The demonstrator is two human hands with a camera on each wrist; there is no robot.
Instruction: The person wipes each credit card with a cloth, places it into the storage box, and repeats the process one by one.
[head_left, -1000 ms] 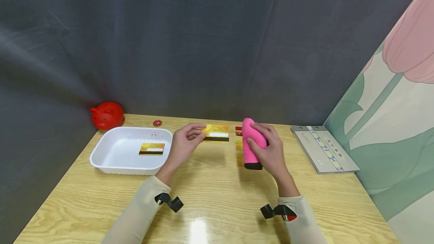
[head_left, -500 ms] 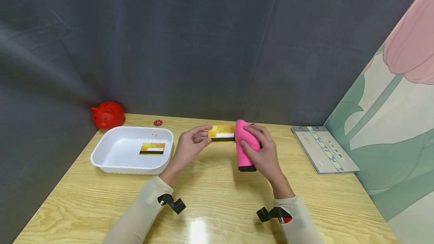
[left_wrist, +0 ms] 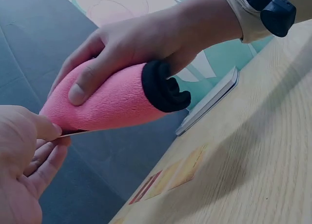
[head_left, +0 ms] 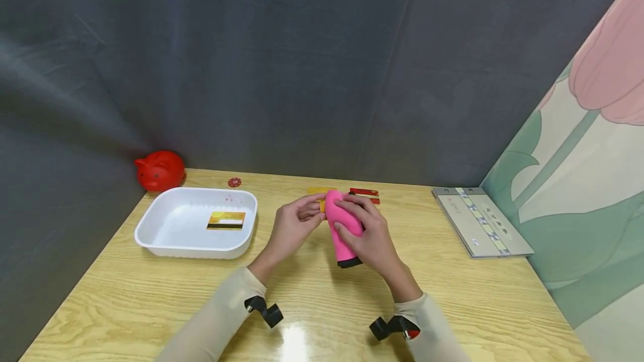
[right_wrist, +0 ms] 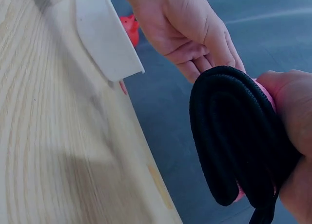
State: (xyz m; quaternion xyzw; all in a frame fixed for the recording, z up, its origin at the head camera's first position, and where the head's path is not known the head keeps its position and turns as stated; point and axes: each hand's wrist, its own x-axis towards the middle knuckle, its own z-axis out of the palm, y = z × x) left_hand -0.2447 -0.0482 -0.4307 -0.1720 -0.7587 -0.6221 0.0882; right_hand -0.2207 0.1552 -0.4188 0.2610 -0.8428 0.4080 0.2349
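My left hand (head_left: 294, 227) pinches one end of a yellow card (head_left: 322, 206) between thumb and fingers, above the table. Most of that card is hidden by a folded pink cloth (head_left: 343, 228) with black edging. Only the card's thin edge shows beside the cloth in the left wrist view. My right hand (head_left: 369, 234) grips the cloth, thumb on the near side and fingers over the far side. Seen from the right wrist, the cloth's black edge (right_wrist: 234, 136) is folded in layers. Another yellow card (head_left: 226, 220) lies in the white tray (head_left: 151, 239) at left.
Red cards (head_left: 364, 191) and a yellow card (head_left: 322, 189) lie flat behind my hands. A red piggy bank (head_left: 160, 171) and a red chip (head_left: 234, 182) are at the back left. A grey binder (head_left: 480, 221) lies at right. A dark curtain (head_left: 282, 71) hangs behind.
My right hand has moved left with the pink cloth, which now covers most of the card. My left hand has shifted slightly right, still pinching the card. The red cards behind are uncovered.
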